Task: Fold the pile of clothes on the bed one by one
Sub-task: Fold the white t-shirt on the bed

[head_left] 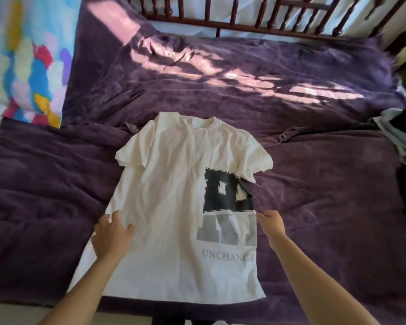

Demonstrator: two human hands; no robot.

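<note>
Shirt (174,207) lies flat under spread left fingers (116,218); right fingers (262,215) pinch its edge.

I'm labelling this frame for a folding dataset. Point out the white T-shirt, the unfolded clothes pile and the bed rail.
T-shirt (169,195): head view, plain cloth left of the print.
clothes pile (395,137): head view, grey garment at the right edge.
bed rail (185,20): head view, bottom wooden bar.

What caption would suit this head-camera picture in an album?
Left hand and right hand at the edges of a white T-shirt, one side folded in, on a purple bedspread.
</note>
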